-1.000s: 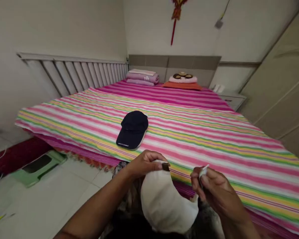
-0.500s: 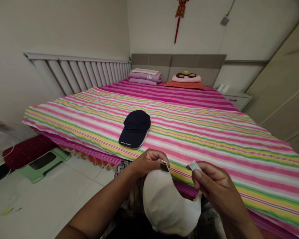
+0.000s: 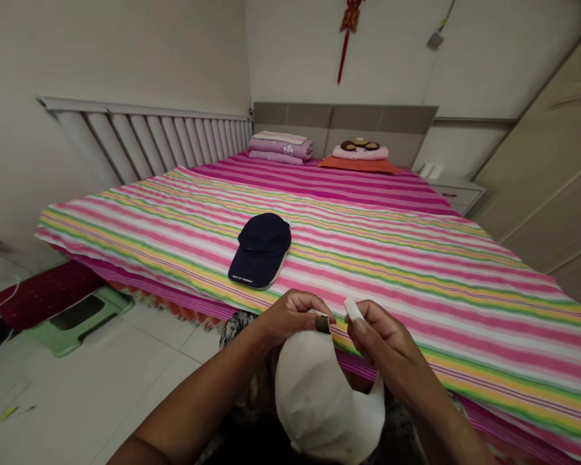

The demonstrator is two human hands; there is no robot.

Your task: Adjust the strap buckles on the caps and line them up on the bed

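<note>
A cream baseball cap (image 3: pixel 326 394) rests over my lap, its rear opening facing the bed. My left hand (image 3: pixel 295 318) pinches the cap's edge beside a brass-coloured buckle (image 3: pixel 322 323). Between the thumb and fingers of my right hand (image 3: pixel 382 336) is the cap's white strap (image 3: pixel 353 309), its free end pointing up and left. The strap end and the buckle are a short gap apart. Farther forward, a navy cap (image 3: pixel 261 248) lies on the striped bedsheet (image 3: pixel 392 258), brim toward me with small white lettering.
Folded purple bedding (image 3: pixel 281 148) and a pink folded pile (image 3: pixel 361 153) sit by the headboard (image 3: pixel 377 119). White railing (image 3: pixel 145 139) runs along the left. A green stool (image 3: pixel 84 320) stands on the floor at left. A nightstand (image 3: pixel 458 194) is at the far right.
My right hand has moved left toward the buckle, turning the strap end upright and bringing it nearer. My left hand keeps its grip on the cream cap. The navy cap stays put.
</note>
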